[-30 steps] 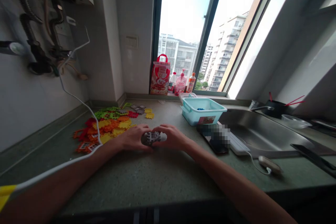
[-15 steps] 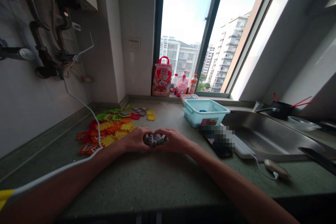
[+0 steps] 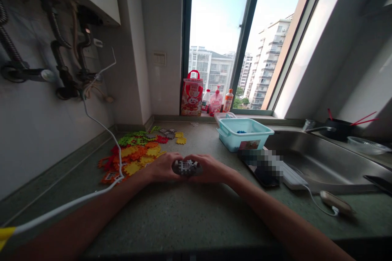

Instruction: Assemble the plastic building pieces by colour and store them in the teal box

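Between my two hands, just above the counter, is a grey assembly of interlocking plastic building pieces [image 3: 185,167] with a white lattice window insert. My left hand [image 3: 165,166] grips it from the left, fingers curled around its edge. From the other side my right hand [image 3: 211,168] closes on it, and the fingertips of both hands nearly meet over the top. The underside of the assembly is hidden by the hands. Left of my left hand lies a loose pile of flat toothed pieces [image 3: 134,167] in yellow, orange, red and green, with a few grey ones behind.
A light blue plastic bin [image 3: 245,132] with blue pieces inside stands at the back right. Beside it lie a dark phone-like object [image 3: 266,178] and a white power strip [image 3: 295,179]. The steel sink [image 3: 324,159] is further right. A white cable [image 3: 70,200] crosses above my left forearm.
The whole view has shifted slightly, so most things appear a little lower and further right. Both hands still hold the grey assembly, with the fingers slightly closer together.
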The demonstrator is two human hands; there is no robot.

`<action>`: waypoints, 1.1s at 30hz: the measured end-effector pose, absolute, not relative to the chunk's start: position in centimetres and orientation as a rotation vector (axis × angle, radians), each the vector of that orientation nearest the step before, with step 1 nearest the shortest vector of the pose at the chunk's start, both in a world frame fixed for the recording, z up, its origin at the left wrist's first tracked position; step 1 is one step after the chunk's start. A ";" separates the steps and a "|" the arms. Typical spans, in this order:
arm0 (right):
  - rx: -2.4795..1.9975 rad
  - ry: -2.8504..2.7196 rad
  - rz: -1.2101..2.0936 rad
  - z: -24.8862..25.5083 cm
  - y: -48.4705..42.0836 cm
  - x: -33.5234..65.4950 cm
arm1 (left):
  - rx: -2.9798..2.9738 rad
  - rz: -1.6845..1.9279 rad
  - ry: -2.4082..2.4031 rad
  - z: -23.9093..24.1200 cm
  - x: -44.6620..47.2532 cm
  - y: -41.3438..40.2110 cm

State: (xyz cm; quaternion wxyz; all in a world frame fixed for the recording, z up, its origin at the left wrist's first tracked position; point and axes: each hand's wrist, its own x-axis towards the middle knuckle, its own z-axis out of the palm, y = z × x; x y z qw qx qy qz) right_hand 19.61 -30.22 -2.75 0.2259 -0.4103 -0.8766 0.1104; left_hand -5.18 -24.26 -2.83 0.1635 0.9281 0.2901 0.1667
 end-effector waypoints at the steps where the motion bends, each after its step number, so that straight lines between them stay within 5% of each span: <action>1: -1.127 -2.416 0.322 -2.8 -30.2 19.7 | 2.641 0.454 0.822 -2.6 -5.4 -24.2; 26: -1.247 -2.560 0.286 -2.0 -30.6 21.2 | 2.550 0.165 0.718 -0.5 -6.4 -24.2; 33: -1.293 -2.388 0.049 1.8 -31.5 23.5 | 2.667 0.116 0.630 0.6 -9.4 -34.6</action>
